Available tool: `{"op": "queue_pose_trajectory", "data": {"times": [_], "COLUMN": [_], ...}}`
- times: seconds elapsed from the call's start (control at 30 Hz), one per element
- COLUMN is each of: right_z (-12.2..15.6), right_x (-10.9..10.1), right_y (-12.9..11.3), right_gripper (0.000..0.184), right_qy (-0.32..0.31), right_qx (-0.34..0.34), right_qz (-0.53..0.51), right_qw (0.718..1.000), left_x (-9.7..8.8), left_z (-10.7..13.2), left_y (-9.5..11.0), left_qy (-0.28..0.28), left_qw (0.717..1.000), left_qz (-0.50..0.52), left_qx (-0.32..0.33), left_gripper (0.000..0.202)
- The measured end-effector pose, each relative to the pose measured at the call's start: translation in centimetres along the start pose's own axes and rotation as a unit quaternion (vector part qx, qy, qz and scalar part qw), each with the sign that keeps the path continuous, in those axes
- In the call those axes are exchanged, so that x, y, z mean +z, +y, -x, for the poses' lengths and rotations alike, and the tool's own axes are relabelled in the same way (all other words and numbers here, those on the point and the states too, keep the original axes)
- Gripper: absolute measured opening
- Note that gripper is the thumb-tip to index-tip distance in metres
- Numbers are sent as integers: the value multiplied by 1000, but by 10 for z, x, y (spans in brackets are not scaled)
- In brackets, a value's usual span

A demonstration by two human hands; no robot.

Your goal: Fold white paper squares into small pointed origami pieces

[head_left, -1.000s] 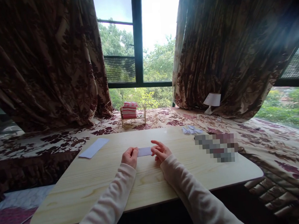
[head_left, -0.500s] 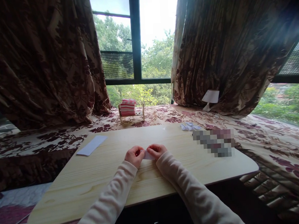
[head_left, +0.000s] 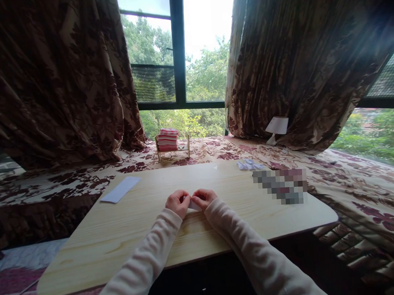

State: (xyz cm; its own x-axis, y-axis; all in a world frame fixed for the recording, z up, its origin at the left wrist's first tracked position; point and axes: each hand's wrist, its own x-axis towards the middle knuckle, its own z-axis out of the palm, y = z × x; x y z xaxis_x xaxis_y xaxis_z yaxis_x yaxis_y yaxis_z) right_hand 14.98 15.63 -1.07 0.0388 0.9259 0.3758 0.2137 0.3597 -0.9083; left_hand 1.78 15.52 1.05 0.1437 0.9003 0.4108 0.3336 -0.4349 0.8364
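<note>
Over the middle of the pale wooden table (head_left: 139, 238), my left hand (head_left: 178, 203) and my right hand (head_left: 204, 198) meet, fingertips almost touching. Both are closed in a pinch on a small white piece of paper (head_left: 194, 205), which shows between and below the fingers. Most of the paper is hidden by my fingers, so its folds cannot be made out. On the table's left side lies a flat white strip of paper (head_left: 121, 190). Toward the far right edge sits a small pile of folded white paper pieces (head_left: 250, 164).
A blurred-out patch (head_left: 280, 185) covers something on the table's right. Behind the table, a small wooden rack (head_left: 173, 153) holds folded red-and-white cloths (head_left: 168, 139) on the floral-covered ledge. A white lamp (head_left: 277, 125) stands farther right, near patterned curtains (head_left: 278, 64) and the window.
My hands have drawn slightly closer together, and the paper between them shows at a steeper tilt. The whole view has shifted a little; the other things stay in place.
</note>
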Motion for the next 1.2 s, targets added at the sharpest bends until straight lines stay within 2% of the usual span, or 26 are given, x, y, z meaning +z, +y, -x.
{"op": "queue_pose_trajectory", "data": {"times": [0.1,0.27,0.33,0.53,0.63,0.73,0.93,1.03,1.1,1.2], "right_z": [0,-1,-1,-1,-3,-4,-6,-5,-4,-3], "right_x": [0,-4,-5,-5,-5,-5,-12,-10,-6,0], "right_y": [-1,0,1,2,3,4,2,1,2,6], "right_gripper": [11,13,14,15,14,15,19,20,28,53], "right_qy": [6,16,16,8,1,4,40,48,34,-31], "right_qx": [4,18,21,22,24,27,37,36,28,9], "right_qz": [-2,-16,-23,-33,-33,-41,-70,-80,-92,-130], "right_qw": [1000,1000,999,999,999,999,996,995,995,991], "left_x": [-2,-24,-28,-6,1,-2,-24,-29,-27,-23], "left_z": [-3,-8,-8,-2,-1,-3,-10,-12,-12,-11], "left_y": [-4,-9,-8,1,2,0,-7,-9,-10,-8], "left_qy": [23,88,98,9,0,22,99,115,107,87], "left_qw": [1000,996,995,1000,1000,1000,992,989,989,990], "left_qz": [3,-2,-4,1,11,20,42,53,61,75], "left_qx": [-8,-29,-27,18,17,-2,-59,-73,-76,-76], "left_gripper": [18,22,24,22,21,23,27,26,26,28]}}
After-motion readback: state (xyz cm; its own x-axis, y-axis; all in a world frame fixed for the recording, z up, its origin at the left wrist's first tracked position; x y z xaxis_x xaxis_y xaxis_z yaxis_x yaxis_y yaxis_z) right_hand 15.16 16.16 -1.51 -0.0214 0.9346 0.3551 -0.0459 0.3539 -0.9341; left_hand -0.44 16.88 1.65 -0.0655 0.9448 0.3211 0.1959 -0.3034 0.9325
